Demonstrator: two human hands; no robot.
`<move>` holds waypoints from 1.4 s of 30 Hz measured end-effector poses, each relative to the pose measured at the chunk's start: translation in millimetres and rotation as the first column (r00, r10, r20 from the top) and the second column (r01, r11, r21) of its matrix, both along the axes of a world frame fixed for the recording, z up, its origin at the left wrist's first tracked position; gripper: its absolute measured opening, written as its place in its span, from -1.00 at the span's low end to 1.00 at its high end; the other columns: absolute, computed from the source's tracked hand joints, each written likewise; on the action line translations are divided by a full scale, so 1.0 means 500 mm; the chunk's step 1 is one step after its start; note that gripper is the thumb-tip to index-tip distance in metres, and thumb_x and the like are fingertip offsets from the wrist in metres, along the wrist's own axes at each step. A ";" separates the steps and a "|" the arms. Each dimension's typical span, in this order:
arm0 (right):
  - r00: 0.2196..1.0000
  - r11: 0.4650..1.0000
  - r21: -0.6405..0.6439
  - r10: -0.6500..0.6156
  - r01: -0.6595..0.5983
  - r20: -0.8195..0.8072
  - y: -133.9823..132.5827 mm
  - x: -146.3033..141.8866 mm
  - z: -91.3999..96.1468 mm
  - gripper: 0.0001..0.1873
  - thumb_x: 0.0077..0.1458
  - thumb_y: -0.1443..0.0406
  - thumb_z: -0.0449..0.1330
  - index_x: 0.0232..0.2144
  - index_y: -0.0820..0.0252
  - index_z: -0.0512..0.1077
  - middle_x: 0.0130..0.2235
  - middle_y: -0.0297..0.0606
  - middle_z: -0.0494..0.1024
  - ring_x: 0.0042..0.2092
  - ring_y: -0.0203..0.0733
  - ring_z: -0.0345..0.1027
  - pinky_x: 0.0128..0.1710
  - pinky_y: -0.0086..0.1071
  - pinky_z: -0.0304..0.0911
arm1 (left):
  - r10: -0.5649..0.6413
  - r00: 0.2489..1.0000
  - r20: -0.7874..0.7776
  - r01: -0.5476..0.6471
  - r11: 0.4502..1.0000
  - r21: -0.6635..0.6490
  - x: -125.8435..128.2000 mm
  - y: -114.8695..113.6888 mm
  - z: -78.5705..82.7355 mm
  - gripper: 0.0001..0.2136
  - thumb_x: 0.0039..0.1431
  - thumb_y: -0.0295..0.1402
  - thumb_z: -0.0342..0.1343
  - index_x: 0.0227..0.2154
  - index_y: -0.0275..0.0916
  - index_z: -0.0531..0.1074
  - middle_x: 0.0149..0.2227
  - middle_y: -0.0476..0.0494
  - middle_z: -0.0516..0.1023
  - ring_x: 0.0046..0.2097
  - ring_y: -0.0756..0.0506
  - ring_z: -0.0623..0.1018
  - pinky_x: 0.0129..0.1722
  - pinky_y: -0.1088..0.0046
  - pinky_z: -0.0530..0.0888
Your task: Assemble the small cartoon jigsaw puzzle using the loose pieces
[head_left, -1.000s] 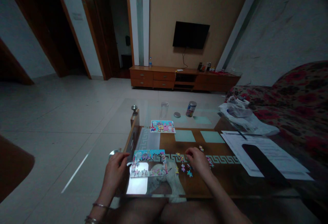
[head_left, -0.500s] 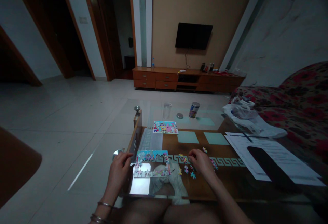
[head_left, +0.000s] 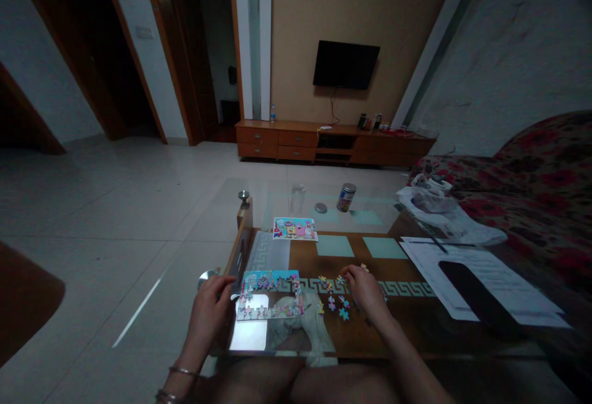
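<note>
A partly assembled jigsaw puzzle [head_left: 271, 314] lies on the glass table, its border mostly joined and its middle open. At its left edge is my left hand [head_left: 213, 302], fingers loosely bent and thumb apart; a small white bit shows by the thumb. My right hand [head_left: 366, 293] is over the loose pieces, thumb and fingertips pinched together on what looks like a puzzle piece [head_left: 341, 279]. Several loose puzzle pieces [head_left: 343, 314] lie between the puzzle and this hand, some partly hidden under it. Beyond the puzzle lies a colourful cartoon picture card [head_left: 296, 229].
A printed tin [head_left: 346, 198], a round metal lid [head_left: 320, 208] and a clear container [head_left: 298, 197] stand toward the far side. Papers [head_left: 490, 274] with a dark long object [head_left: 476, 296] lie at the right, near a white plastic bag [head_left: 444, 206]. A floral sofa [head_left: 536, 176] borders the table.
My right hand has shifted slightly right and away from me, uncovering pieces by its fingertips. My left hand stays beside the puzzle. The whole view has swung a little.
</note>
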State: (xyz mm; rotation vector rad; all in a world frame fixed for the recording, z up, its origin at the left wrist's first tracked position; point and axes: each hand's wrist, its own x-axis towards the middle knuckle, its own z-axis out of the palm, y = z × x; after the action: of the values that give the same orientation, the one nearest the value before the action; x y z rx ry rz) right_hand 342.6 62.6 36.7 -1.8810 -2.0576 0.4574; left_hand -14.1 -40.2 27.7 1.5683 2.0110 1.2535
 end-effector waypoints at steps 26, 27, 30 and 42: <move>0.958 0.947 0.300 0.188 -0.118 -0.218 -0.184 -0.007 -0.052 -0.71 0.22 0.32 -0.01 -0.10 0.12 0.46 -0.29 -0.19 0.49 -0.25 -0.16 0.37 -0.26 -0.33 0.28 | -0.095 0.976 -0.197 0.096 0.995 -0.002 0.039 -0.011 -0.037 -0.66 0.09 -0.02 -0.06 -0.34 -0.08 0.53 -0.33 -0.10 0.53 -0.23 -0.20 0.50 -0.27 0.26 0.43; 0.951 0.937 0.307 0.237 -0.170 -0.199 -0.187 -0.022 -0.052 -0.71 0.21 0.36 -0.01 -0.11 0.11 0.46 -0.31 -0.20 0.46 -0.27 -0.17 0.35 -0.29 -0.35 0.27 | -0.096 0.976 -0.198 0.098 0.995 0.000 0.040 -0.010 -0.036 -0.66 0.09 -0.03 -0.06 -0.34 -0.08 0.53 -0.32 -0.10 0.53 -0.23 -0.20 0.50 -0.27 0.26 0.43; 0.918 0.881 0.339 0.384 -0.331 -0.102 -0.171 -0.050 -0.040 -0.69 0.17 0.45 0.04 -0.14 0.07 0.47 -0.24 -0.21 0.47 -0.18 -0.15 0.30 -0.24 -0.33 0.24 | -0.103 0.977 -0.189 0.106 0.994 0.003 0.041 -0.007 -0.035 -0.67 0.08 -0.04 -0.06 -0.36 -0.08 0.53 -0.34 -0.09 0.53 -0.24 -0.18 0.50 -0.26 0.28 0.44; 0.760 0.771 -0.006 0.629 -0.637 0.167 -0.062 -0.090 0.046 -0.77 0.02 0.54 0.09 -0.52 0.18 0.44 -0.37 -0.28 0.48 -0.29 -0.21 0.26 -0.31 -0.39 0.11 | -0.130 0.979 -0.154 0.130 0.991 -0.008 0.047 0.000 -0.035 -0.74 0.09 -0.19 -0.06 -0.39 -0.15 0.52 -0.39 -0.11 0.49 -0.25 -0.17 0.47 -0.22 0.27 0.42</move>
State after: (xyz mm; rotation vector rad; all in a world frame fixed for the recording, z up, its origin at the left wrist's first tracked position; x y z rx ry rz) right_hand 297.7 31.8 59.5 -1.1631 -2.7750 0.4013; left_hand 9.3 -40.2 10.2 1.8169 1.9595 1.1171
